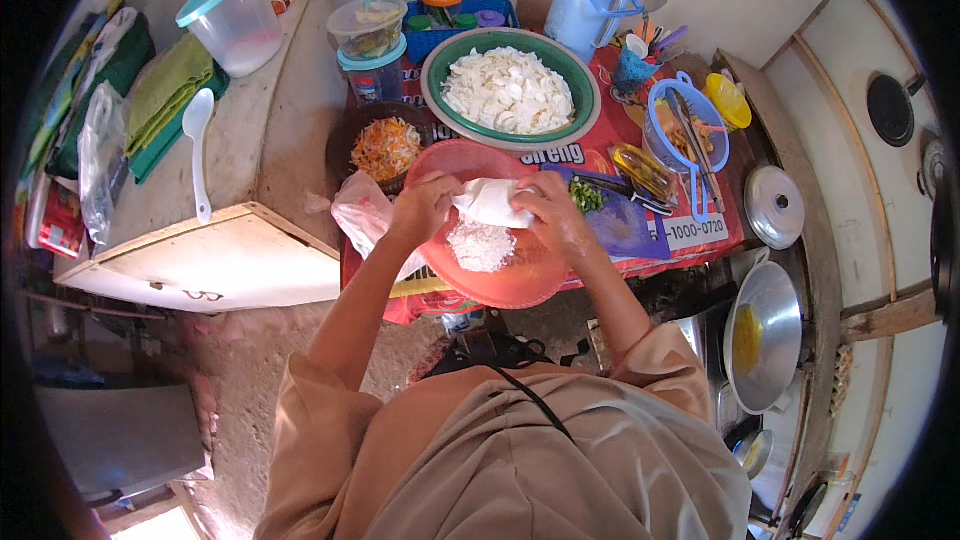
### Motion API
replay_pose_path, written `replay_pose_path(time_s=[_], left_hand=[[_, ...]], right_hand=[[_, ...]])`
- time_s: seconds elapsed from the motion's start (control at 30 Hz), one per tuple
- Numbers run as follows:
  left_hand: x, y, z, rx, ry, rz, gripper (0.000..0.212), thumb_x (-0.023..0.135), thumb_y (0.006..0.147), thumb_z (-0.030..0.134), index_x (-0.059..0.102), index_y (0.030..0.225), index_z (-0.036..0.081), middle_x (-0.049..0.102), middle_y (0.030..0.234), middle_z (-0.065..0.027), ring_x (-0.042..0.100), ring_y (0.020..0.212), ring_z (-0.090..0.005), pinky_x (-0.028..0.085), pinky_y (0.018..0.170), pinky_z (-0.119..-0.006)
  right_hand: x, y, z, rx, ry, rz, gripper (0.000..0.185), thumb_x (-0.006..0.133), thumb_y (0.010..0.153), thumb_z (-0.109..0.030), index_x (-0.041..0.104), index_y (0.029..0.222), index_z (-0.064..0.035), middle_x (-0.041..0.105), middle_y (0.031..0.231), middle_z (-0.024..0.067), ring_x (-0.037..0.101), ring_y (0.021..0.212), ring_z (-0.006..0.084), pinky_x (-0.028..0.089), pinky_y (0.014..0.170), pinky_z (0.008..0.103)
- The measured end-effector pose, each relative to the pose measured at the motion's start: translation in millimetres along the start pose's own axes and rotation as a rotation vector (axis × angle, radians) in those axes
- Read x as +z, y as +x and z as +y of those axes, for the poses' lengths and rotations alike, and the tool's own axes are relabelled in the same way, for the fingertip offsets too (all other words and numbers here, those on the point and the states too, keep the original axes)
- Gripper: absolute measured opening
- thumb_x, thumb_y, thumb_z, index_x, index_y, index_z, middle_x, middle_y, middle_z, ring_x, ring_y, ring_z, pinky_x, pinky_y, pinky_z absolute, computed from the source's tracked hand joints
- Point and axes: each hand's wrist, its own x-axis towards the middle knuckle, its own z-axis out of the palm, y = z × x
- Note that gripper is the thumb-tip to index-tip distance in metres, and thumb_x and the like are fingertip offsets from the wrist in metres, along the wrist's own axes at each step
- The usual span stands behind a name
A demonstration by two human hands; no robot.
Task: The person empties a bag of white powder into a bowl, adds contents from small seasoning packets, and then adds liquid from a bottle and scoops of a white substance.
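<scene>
Both hands grip a white bag of flour-like powder tipped over an orange plastic basin. My left hand pinches the bag's left end, and my right hand wraps its right end. A heap of white powder lies in the basin below the bag. Behind the basin stands a green bowl filled with thin white slices. To its left, a dark bowl holds shredded carrot and other pale shreds. Chopped green onion sits on a purple cutting board beside a knife.
A pink plastic bag lies left of the basin. At right are a bottle of yellow oil, a blue strainer with tongs, a pot lid and a wok. A blue thermos stands at the back.
</scene>
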Motion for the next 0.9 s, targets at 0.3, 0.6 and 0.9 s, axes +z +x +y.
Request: replay_pose_path(time_s=[0.3, 0.6, 0.9], left_hand=[[1, 3, 13, -0.248, -0.710, -0.044, 0.017, 0.050, 0.080, 0.001, 0.055, 0.097, -0.001, 0.058, 0.090, -0.0084, 0.056, 0.079, -0.0111, 0.046, 0.065, -0.024], [19, 1, 18, -0.369, -0.573, 0.088, 0.020, 0.062, 0.079, 0.014, 0.063, 0.094, 0.002, 0.063, 0.085, -0.0072, 0.058, 0.078, -0.0117, 0.045, 0.069, -0.026], [11, 1, 33, -0.245, -0.426, 0.184, 0.018, 0.063, 0.077, 0.011, 0.064, 0.093, 0.003, 0.063, 0.088, -0.0117, 0.060, 0.080, -0.0186, 0.047, 0.071, -0.028]], right_hand=[[-4, 3, -4, 0.059, 0.044, -0.052, 0.034, 0.058, 0.057, 0.014, 0.057, 0.083, -0.0084, 0.050, 0.103, 0.0097, 0.049, 0.098, 0.0288, 0.042, 0.081, 0.0345], [14, -5, -11, 0.446, -0.116, 0.119, 0.044, 0.057, 0.071, 0.004, 0.050, 0.114, -0.0022, 0.053, 0.106, 0.0110, 0.051, 0.095, 0.0262, 0.044, 0.081, 0.0310], [28, -4, -6, 0.875, 0.820, 0.411, 0.032, 0.065, 0.077, -0.014, 0.054, 0.105, -0.0016, 0.059, 0.087, 0.0066, 0.055, 0.070, 0.0115, 0.045, 0.062, 0.0226]])
